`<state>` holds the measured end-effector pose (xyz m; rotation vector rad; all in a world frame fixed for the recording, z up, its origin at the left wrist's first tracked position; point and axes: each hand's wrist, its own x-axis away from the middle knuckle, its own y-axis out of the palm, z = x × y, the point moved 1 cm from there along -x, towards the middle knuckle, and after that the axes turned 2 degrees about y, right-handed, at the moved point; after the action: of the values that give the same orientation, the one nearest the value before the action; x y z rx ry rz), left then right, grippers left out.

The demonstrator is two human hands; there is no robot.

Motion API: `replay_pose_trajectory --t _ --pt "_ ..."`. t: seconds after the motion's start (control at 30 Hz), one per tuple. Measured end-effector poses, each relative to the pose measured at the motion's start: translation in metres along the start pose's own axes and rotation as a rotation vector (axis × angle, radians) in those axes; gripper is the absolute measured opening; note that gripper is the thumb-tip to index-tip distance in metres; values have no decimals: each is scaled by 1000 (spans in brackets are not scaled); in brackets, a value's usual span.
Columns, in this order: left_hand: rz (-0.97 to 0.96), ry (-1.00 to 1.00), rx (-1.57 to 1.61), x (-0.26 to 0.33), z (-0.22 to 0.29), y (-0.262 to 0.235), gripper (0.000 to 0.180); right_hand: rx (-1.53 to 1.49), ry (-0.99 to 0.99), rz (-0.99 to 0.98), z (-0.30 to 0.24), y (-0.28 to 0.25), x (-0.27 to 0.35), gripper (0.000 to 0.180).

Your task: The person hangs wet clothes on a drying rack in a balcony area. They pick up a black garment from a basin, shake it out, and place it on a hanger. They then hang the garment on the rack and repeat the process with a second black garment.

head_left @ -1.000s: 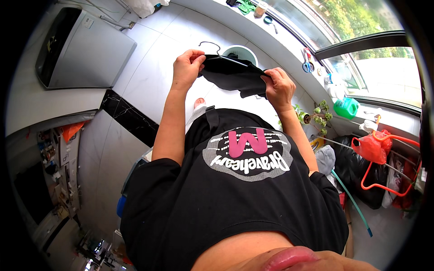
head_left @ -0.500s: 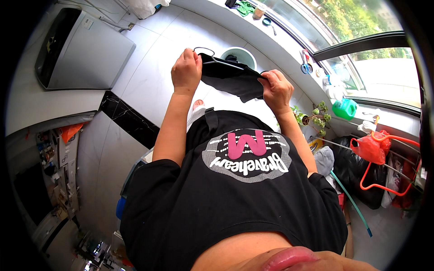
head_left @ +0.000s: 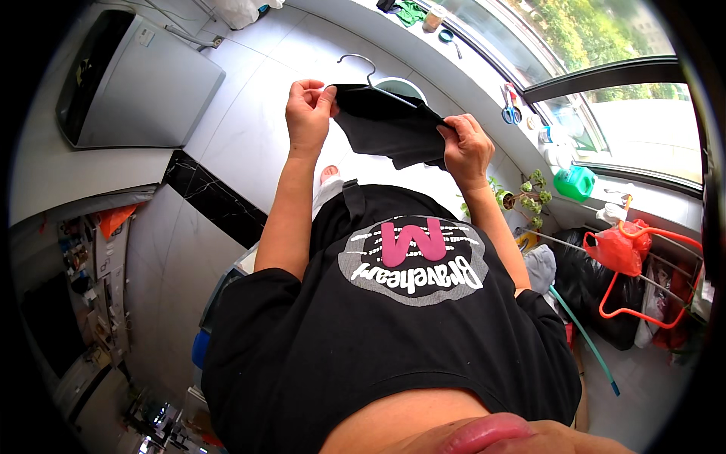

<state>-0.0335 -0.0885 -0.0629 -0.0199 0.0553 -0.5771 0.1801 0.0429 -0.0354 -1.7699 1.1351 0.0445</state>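
Note:
A black garment (head_left: 386, 135), its exact kind unclear, is stretched between my two hands in front of my body. My left hand (head_left: 307, 117) pinches its upper left corner between thumb and fingers. At the other end, my right hand (head_left: 467, 151) grips the right corner with curled fingers. A clothes hanger (head_left: 389, 94) sits along the garment's top edge; its metal hook (head_left: 370, 66) sticks up past the cloth, and most of its frame is hidden. Beyond the garment, partly covered by it, a pale bucket (head_left: 412, 88) stands on the floor.
A grey washing machine (head_left: 155, 87) stands at far left. Along the right runs a windowsill (head_left: 484, 76) with blue scissors (head_left: 511, 113) and a green jug (head_left: 575, 183). Potted plants (head_left: 533, 200), a red bag (head_left: 620, 250) and an orange hanger (head_left: 643, 312) are at right.
The hanger's hook has swung up and to the right, clear of my left hand. My left fingers have loosened from a fist into a pinch. My right hand has shifted slightly right.

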Motion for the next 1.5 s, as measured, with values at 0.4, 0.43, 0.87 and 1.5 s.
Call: replay_pose_trajectory --t 0.4,0.43,0.87,1.5 --pt "-342 765 -783 21 2 33 22 -61 157 -40 -4 -6 -7 10" --pt "-315 770 -763 19 1 34 21 -65 154 -36 -3 -6 -7 10" --pt "-56 776 -531 -16 24 40 11 -70 203 -97 -1 -11 -15 10" --pt "-254 781 -449 -40 35 47 9 -40 201 -369 -6 -24 -51 30"
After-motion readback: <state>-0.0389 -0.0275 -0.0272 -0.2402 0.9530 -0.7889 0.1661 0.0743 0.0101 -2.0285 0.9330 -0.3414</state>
